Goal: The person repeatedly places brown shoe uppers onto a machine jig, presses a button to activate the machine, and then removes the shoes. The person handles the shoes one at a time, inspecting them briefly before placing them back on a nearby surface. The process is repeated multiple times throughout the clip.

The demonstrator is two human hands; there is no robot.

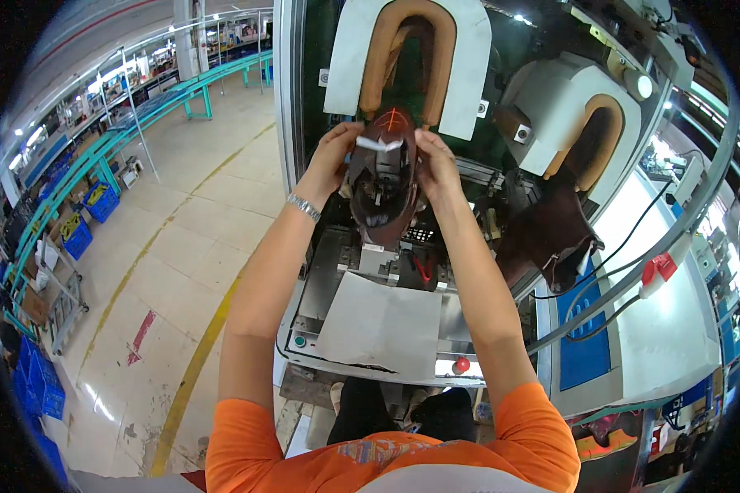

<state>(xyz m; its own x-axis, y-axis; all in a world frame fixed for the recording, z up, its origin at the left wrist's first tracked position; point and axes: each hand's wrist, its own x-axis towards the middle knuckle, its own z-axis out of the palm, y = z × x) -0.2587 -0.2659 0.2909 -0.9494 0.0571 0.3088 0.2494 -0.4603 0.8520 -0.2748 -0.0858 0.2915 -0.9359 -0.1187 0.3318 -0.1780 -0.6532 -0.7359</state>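
Note:
A dark brown shoe upper [380, 185] sits toe-away on the machine in front of me, with an orange cross of light on its toe and a white strip across it. My left hand [334, 160] grips its left side near the toe, a metal watch band on the wrist. On the opposite side my right hand [437, 168] has its fingers closed against the upper's edge; some fingertips are hidden. Just beyond the toe is a tan U-shaped pad [376, 53] on a white block. Another dark brown upper [551, 238] is at the machine's right station.
A sheet of worn white cardboard [378, 324] covers the machine's front, near a red button [462, 364] and a green button [300, 341]. A grey hose [617, 283] curves along the right. Beyond the floor at left run a teal conveyor [99, 156] and blue crates [37, 382].

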